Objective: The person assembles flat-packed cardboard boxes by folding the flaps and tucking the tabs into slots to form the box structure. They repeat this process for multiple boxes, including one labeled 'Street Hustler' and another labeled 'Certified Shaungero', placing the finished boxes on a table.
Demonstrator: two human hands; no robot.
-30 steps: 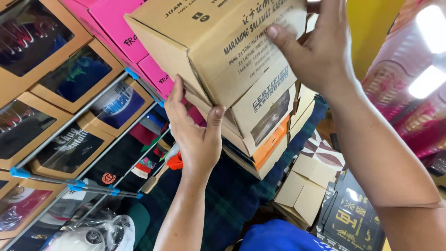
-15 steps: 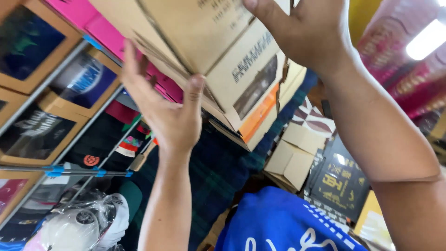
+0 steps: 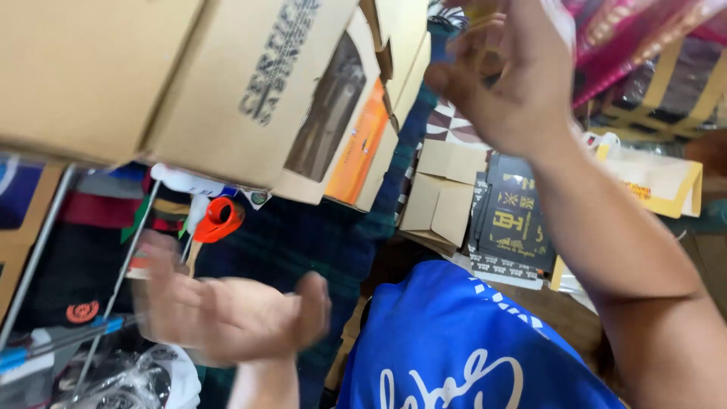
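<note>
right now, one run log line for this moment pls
left hand: open, empty, blurred | right hand: raised, open, holds nothing | cardboard box: overhead, untouched | orange-handled scissors: hanging below box

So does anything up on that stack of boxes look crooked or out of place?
Yes. The big cardboard box sits tilted and juts out past the windowed boxes below. Neither the left hand nor the right hand is touching it.
</note>
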